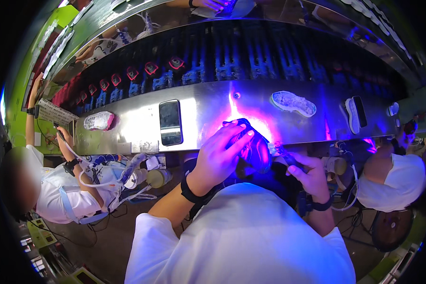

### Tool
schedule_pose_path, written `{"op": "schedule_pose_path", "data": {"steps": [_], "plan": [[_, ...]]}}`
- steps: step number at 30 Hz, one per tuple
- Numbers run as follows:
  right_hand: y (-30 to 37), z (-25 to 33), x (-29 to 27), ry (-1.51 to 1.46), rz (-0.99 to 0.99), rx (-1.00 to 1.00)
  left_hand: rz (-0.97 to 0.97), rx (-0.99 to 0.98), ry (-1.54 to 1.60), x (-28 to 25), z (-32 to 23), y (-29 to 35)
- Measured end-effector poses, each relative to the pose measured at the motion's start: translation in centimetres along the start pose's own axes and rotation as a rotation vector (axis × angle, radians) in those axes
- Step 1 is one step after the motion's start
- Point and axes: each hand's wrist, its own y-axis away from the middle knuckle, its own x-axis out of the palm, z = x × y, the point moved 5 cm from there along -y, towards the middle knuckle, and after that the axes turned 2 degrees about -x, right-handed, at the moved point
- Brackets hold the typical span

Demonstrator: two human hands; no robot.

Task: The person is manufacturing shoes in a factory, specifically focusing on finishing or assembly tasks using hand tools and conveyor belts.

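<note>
Head view: left hand grasps a dark shoe at the bench's near edge, fingers spread over its top, probably to steady it and leave its right side open to the other hand. Right hand grips the handle of a brush, thumb along it, bristles aimed at the shoe's right side; glare and purple light make it hard to tell whether they touch. Holding the shoe out over the lap likely gives both hands room.

Metal bench: shiny, purple-pink glow behind the shoe. Phone lies flat left of the hands, seemingly out of the working spot. Pink-edged sole further left; pale sole right of the shoe, near it; another sole further right, beside a dark slab.

Room: row of dark strips along the back, blue-lit, red pieces in front on the left. Co-worker in white on the left, another person on the right, round stool below.
</note>
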Motion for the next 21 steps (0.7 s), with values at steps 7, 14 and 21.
{"op": "schedule_pose_path", "data": {"steps": [7,14,21], "plan": [[2.3,-3.9,-0.2,-0.099,-0.032,0.130,0.082,-0.189,-0.011,2.2,0.5,0.4],[3.7,-5.6,-1.0,0.103,-0.208,0.046,0.164,-0.284,-0.006,3.3,0.1,0.7],[1.6,0.0,-1.6,0.498,-0.143,-0.159,0.302,-0.436,0.031,3.1,1.0,1.2]]}}
